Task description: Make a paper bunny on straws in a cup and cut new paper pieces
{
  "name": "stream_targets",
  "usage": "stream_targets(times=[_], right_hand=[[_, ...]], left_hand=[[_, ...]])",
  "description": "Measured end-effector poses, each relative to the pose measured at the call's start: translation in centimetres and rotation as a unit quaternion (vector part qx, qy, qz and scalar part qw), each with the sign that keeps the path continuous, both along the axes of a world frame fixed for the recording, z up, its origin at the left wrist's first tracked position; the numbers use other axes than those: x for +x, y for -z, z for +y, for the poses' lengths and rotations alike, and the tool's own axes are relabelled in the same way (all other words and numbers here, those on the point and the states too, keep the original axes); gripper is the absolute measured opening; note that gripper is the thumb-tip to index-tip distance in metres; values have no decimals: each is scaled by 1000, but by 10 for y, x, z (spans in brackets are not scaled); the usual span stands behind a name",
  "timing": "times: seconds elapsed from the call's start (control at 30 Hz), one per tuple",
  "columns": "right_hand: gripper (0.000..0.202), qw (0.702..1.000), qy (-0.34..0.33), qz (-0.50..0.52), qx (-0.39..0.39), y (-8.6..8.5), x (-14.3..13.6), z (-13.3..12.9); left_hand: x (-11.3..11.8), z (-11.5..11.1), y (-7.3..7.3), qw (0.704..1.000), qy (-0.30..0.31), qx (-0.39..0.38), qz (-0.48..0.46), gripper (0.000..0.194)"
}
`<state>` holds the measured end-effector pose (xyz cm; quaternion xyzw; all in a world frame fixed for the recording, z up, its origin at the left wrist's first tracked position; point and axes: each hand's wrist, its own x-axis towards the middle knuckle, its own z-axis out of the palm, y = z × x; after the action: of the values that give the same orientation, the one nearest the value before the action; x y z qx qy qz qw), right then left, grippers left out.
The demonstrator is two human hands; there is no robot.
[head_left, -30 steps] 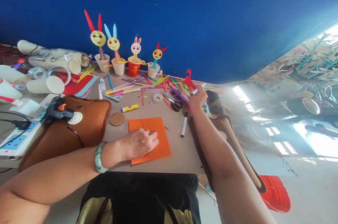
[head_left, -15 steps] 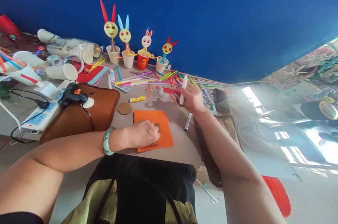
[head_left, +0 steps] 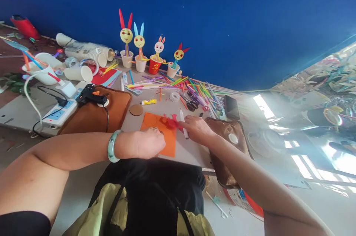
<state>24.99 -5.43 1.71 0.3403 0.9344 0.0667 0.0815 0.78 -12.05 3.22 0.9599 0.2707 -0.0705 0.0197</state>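
Note:
An orange paper sheet point(head_left: 170, 143) lies near the table's front edge, with a faint round outline at its upper left. Resting on its left part is my left hand point(head_left: 151, 142), fingers curled closed; what they hold, if anything, is hidden. My right hand point(head_left: 196, 128), at the sheet's right side, grips a white marker point(head_left: 183, 121) that stands nearly upright. A red paper piece point(head_left: 172, 121), blurred, is at its fingertips over the sheet. Beyond the sheet lie a round brown disc point(head_left: 136, 110) and a yellow glue stick point(head_left: 148, 102).
Four rabbit figures in cups point(head_left: 155, 65) stand along the blue wall. Colourful sticks point(head_left: 200, 93), black scissors point(head_left: 191, 105) and a tape roll point(head_left: 174, 97) lie in front. A glue gun point(head_left: 91, 97) and a power strip point(head_left: 59, 111) are at left, a brown cushion point(head_left: 225, 132) at right.
My right hand has come down and nearer with the marker and red paper, from over the sticks to the sheet's edge. The scissors now show. The view has shifted slightly.

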Motion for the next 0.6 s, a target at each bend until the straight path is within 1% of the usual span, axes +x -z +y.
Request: stream_targets(times=[0.1,0.2,0.3,0.47,0.53,0.6], right_hand=[[28,999,20,21,-23,-2,-2,-4],[32,998,32,39,-42,-6,-6,-8],[33,997,35,44,-51,-7,-9,-12],[33,997,28,46,-56,-2,-10,-19],[36,997,28,49,-58,0,-11,-20],[44,997,28,50,-57,0,-13,-18]], left_hand=[[-3,-1,-1,1000,1,-3,7,26],[-8,-2,3,1000,1,0,7,27],[-16,-5,11,1000,-14,25,-6,30],[-38,-13,29,999,-13,36,-33,44],[-46,-15,32,998,-14,39,-46,47],[-52,-16,33,997,-23,38,-59,47]])
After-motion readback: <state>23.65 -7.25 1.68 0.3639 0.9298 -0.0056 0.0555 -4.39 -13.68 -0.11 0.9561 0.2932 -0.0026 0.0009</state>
